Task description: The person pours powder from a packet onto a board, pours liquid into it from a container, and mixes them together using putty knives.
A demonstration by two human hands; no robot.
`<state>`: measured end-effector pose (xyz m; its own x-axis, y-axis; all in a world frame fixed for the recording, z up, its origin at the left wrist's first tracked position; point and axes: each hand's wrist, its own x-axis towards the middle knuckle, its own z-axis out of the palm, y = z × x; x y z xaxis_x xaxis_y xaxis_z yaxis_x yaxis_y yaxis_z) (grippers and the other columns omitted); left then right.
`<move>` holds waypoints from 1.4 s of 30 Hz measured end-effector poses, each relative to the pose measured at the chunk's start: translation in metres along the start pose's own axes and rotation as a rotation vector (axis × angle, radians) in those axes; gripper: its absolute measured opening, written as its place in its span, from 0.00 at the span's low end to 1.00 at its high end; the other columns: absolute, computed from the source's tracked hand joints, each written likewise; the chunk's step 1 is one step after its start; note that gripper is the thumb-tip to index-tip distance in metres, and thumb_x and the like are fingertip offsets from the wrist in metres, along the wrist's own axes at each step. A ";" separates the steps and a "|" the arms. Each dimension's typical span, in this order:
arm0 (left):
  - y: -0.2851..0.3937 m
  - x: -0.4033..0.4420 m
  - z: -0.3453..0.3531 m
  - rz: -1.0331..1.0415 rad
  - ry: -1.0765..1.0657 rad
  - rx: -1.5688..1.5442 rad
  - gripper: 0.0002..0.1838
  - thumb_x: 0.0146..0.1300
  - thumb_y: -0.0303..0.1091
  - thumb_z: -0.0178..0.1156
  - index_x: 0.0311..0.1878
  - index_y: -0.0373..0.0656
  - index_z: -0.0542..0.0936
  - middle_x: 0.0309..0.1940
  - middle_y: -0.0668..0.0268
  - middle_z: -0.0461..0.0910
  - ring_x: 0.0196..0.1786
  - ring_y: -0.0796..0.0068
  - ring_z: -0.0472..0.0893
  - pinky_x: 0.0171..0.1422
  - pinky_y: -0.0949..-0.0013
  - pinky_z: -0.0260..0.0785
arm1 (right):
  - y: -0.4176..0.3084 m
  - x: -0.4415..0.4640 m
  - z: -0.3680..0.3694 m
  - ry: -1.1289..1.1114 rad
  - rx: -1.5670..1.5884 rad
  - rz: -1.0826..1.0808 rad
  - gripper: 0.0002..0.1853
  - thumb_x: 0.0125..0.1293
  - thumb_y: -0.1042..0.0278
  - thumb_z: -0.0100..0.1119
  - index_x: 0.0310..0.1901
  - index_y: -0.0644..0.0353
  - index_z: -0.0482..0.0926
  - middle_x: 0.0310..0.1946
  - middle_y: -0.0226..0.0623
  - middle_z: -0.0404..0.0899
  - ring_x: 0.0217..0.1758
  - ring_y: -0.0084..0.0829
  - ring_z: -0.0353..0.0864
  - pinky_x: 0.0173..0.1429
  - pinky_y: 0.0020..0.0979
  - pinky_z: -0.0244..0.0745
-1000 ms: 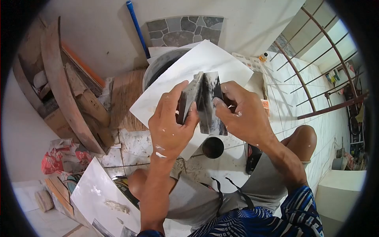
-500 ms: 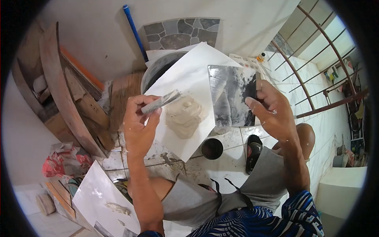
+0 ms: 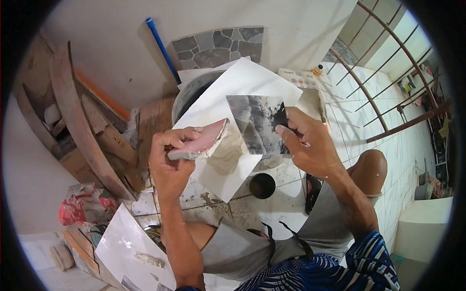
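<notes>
My left hand point(image 3: 171, 157) is closed around a small pinkish slab point(image 3: 201, 139) with a grey, paste-smeared edge, tilted so its flat face shows. In my right hand point(image 3: 306, 138) is a thin, glossy dark plate point(image 3: 255, 123) streaked with pale paste, gripped at its right edge between thumb and fingers. Below and between the two lies a mound of beige paste point(image 3: 228, 157) on a white board point(image 3: 213, 182), partly covered by the slab and plate. The board rests over a round grey tub point(image 3: 182, 104).
A dark cup point(image 3: 262, 185) stands on the tiled floor in front of the board. Wood planks point(image 3: 80, 111) lean at left, near a red-and-white bag point(image 3: 90, 203). Another white board point(image 3: 128, 237) with paste scraps lies lower left. A metal gate point(image 3: 374, 99) is at right.
My left hand has turned the slab, so its pinkish face shows instead of its narrow edge. My right hand has brought the plate left and slightly down, over the board and closer to the slab.
</notes>
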<state>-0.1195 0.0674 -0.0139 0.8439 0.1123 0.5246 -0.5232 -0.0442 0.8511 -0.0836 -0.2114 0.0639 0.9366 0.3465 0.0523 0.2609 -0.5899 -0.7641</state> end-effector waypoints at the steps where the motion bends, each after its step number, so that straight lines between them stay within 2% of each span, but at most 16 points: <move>1: 0.000 0.000 0.002 -0.001 0.008 0.007 0.22 0.49 0.07 0.51 0.44 0.42 0.67 0.46 0.54 0.82 0.57 0.58 0.82 0.65 0.57 0.72 | 0.001 -0.001 0.001 0.006 0.061 0.013 0.08 0.71 0.76 0.56 0.48 0.66 0.73 0.28 0.30 0.73 0.31 0.19 0.65 0.36 0.26 0.65; 3: 0.000 0.001 0.005 0.004 0.014 0.011 0.22 0.49 0.07 0.51 0.44 0.42 0.67 0.46 0.55 0.82 0.57 0.57 0.82 0.65 0.58 0.72 | 0.003 -0.001 0.006 0.014 0.184 0.037 0.07 0.71 0.76 0.56 0.48 0.66 0.74 0.28 0.30 0.73 0.31 0.19 0.65 0.37 0.26 0.66; 6: 0.000 0.002 0.010 0.011 0.011 0.005 0.22 0.49 0.06 0.51 0.44 0.42 0.67 0.46 0.55 0.82 0.56 0.57 0.83 0.64 0.58 0.73 | 0.002 -0.003 0.015 0.080 0.280 -0.015 0.04 0.70 0.77 0.53 0.44 0.67 0.71 0.22 0.39 0.71 0.26 0.26 0.67 0.32 0.34 0.64; 9: -0.001 0.003 0.011 0.002 0.009 0.020 0.22 0.48 0.06 0.51 0.45 0.42 0.67 0.46 0.55 0.82 0.57 0.57 0.82 0.64 0.59 0.73 | 0.004 -0.003 0.014 0.080 0.213 -0.019 0.04 0.70 0.77 0.53 0.44 0.67 0.72 0.22 0.37 0.70 0.26 0.26 0.66 0.32 0.33 0.64; 18: -0.002 0.002 0.014 -0.023 -0.005 0.076 0.24 0.48 0.07 0.55 0.46 0.41 0.69 0.48 0.54 0.81 0.58 0.62 0.81 0.64 0.62 0.73 | 0.006 -0.001 0.017 0.088 0.186 -0.059 0.05 0.70 0.77 0.53 0.40 0.66 0.67 0.22 0.43 0.64 0.25 0.29 0.61 0.31 0.34 0.61; 27: -0.005 0.001 0.017 -0.030 0.041 0.233 0.20 0.51 0.10 0.58 0.47 0.40 0.71 0.48 0.56 0.83 0.53 0.68 0.82 0.61 0.67 0.73 | -0.017 -0.013 0.008 -0.020 0.308 0.019 0.04 0.71 0.77 0.53 0.40 0.66 0.68 0.24 0.37 0.65 0.27 0.26 0.62 0.32 0.33 0.61; 29: -0.006 0.001 0.017 -0.017 0.053 0.239 0.19 0.52 0.12 0.58 0.47 0.39 0.72 0.47 0.56 0.83 0.51 0.68 0.82 0.60 0.67 0.73 | -0.015 -0.014 0.009 0.011 0.243 -0.058 0.04 0.72 0.77 0.53 0.40 0.66 0.69 0.24 0.36 0.65 0.28 0.24 0.63 0.32 0.31 0.61; 32: -0.004 0.001 0.014 -0.036 0.022 0.342 0.17 0.57 0.11 0.56 0.47 0.39 0.71 0.51 0.56 0.81 0.55 0.68 0.79 0.64 0.67 0.70 | -0.011 -0.015 0.007 -0.018 0.258 -0.045 0.03 0.72 0.77 0.53 0.41 0.66 0.70 0.25 0.33 0.67 0.29 0.21 0.64 0.33 0.30 0.63; 35: 0.004 0.004 0.014 -0.060 0.024 0.578 0.17 0.58 0.13 0.57 0.49 0.38 0.72 0.49 0.58 0.81 0.52 0.71 0.79 0.61 0.69 0.71 | -0.001 -0.013 0.007 -0.041 0.332 -0.027 0.03 0.73 0.76 0.54 0.44 0.66 0.72 0.26 0.31 0.70 0.29 0.20 0.65 0.34 0.29 0.64; 36: 0.004 0.004 0.014 -0.058 0.049 0.583 0.17 0.58 0.14 0.58 0.50 0.38 0.73 0.49 0.58 0.81 0.51 0.72 0.79 0.60 0.69 0.71 | 0.003 -0.013 0.007 -0.039 0.356 -0.030 0.04 0.73 0.76 0.54 0.45 0.66 0.73 0.26 0.30 0.71 0.30 0.19 0.65 0.35 0.29 0.65; 38: 0.002 0.004 0.013 -0.053 0.101 0.595 0.17 0.60 0.15 0.58 0.52 0.38 0.74 0.47 0.60 0.80 0.50 0.73 0.79 0.58 0.69 0.71 | 0.004 -0.013 0.003 -0.048 0.383 0.024 0.08 0.73 0.75 0.54 0.50 0.67 0.74 0.35 0.30 0.77 0.39 0.17 0.69 0.45 0.24 0.67; 39: 0.003 0.005 0.014 -0.116 0.164 0.496 0.17 0.60 0.18 0.58 0.53 0.38 0.75 0.46 0.61 0.81 0.48 0.75 0.79 0.55 0.70 0.72 | 0.004 -0.012 0.002 -0.055 0.395 0.049 0.10 0.74 0.75 0.54 0.53 0.67 0.75 0.40 0.30 0.79 0.43 0.16 0.72 0.50 0.22 0.68; 41: 0.006 0.005 0.015 -0.237 0.290 0.298 0.17 0.62 0.22 0.60 0.55 0.39 0.76 0.43 0.63 0.83 0.44 0.78 0.80 0.51 0.72 0.73 | 0.012 -0.012 0.001 -0.022 0.350 0.043 0.09 0.74 0.75 0.54 0.52 0.67 0.75 0.38 0.29 0.79 0.41 0.15 0.71 0.47 0.22 0.67; 42: 0.007 0.006 0.012 -0.260 0.288 0.259 0.17 0.63 0.23 0.59 0.56 0.38 0.76 0.43 0.63 0.82 0.45 0.79 0.80 0.51 0.73 0.72 | 0.013 -0.011 0.001 -0.006 0.328 0.041 0.08 0.74 0.75 0.54 0.51 0.67 0.76 0.38 0.28 0.78 0.41 0.15 0.70 0.46 0.22 0.67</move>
<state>-0.1168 0.0553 -0.0043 0.8563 0.4224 0.2970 -0.2207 -0.2206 0.9501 -0.0912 -0.2217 0.0529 0.9429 0.3326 0.0141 0.1331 -0.3378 -0.9317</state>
